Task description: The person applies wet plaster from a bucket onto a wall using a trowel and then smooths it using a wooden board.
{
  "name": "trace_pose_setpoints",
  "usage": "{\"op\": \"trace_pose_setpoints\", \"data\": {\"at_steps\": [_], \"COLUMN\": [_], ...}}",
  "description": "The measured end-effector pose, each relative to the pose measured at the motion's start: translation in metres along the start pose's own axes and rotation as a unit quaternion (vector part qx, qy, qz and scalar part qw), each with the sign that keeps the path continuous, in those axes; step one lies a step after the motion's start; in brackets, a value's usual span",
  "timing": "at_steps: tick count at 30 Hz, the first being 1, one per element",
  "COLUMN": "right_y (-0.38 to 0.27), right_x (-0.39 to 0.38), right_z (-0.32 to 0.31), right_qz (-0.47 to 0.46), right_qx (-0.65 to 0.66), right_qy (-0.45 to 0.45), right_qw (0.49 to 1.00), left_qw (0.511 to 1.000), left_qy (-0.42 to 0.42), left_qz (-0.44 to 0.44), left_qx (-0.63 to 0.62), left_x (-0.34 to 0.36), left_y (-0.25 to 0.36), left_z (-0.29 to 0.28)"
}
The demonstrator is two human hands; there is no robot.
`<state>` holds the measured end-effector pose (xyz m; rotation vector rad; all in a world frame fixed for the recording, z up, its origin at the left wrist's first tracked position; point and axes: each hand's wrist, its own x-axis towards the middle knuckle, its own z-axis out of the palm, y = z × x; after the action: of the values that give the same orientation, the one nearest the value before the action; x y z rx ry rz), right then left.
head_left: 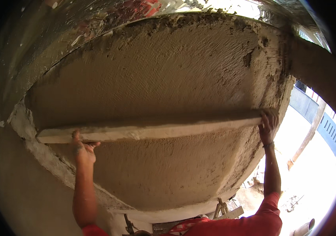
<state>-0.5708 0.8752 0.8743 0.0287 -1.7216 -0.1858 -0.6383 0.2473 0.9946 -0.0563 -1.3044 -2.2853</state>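
A long, straight wooden board (168,131) lies across a wall of wet grey-brown plaster (156,74), running nearly level from left to right. Near the board's left end, my left hand (84,148) grips its lower edge, thumb up on the front face and fingers bent underneath. My right hand (268,125) is wrapped round the right end, close to the wall's right edge. Above the board the plaster shows slanting ridges; below it the surface is rough in places. The board hides a strip of plaster behind it, and its contact with the wall cannot be made out fully.
Shiny sheeting (69,39) hangs along the top left. A beam (317,70) juts out at the upper right. Bright ground lies outside on the right, with a blue gate (329,131) and a leaning pole (309,135). Wooden pieces (231,213) stand low behind my right arm.
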Motion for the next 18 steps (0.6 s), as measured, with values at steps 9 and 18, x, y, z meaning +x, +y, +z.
{"op": "trace_pose_setpoints", "data": {"at_steps": [9,18], "right_y": [0.012,0.004], "right_x": [0.169,0.276], "right_z": [0.001,-0.015], "right_qz": [-0.060,-0.113], "right_qx": [-0.012,-0.026], "right_qy": [0.099,0.075], "right_qw": [0.993,0.990], "left_qw": [0.998,0.993], "left_qy": [0.022,0.092], "left_qz": [0.057,0.050], "left_qx": [0.001,-0.049], "left_x": [0.074,0.131], "left_y": [0.119,0.188], "left_z": [0.019,0.019]}}
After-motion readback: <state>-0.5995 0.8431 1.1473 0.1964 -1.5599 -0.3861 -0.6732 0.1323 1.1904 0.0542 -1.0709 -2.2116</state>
